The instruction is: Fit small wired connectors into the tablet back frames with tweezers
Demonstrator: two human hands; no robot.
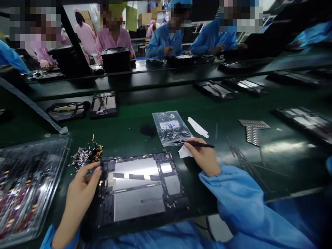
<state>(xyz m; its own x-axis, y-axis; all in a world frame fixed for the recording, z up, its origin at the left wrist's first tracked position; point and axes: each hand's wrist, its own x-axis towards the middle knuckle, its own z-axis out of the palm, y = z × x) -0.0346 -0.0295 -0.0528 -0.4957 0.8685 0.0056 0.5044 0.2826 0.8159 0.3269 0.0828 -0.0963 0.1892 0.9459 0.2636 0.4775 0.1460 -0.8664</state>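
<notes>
Blurred black tool in right hand

This is an electronics assembly line in a factory. A long, dark green bench runs across the room, with a second row parallel behind it, and opened tablet frames lie along both at regular stations. Workers in matching blue smocks and pink smocks, some with caps, sit shoulder to shoulder over the same kind of units. A clear plastic tray of small parts, a bag of tiny components and a loose heap of connectors lie on the bench, and cardboard cartons are stacked at the back.
</notes>
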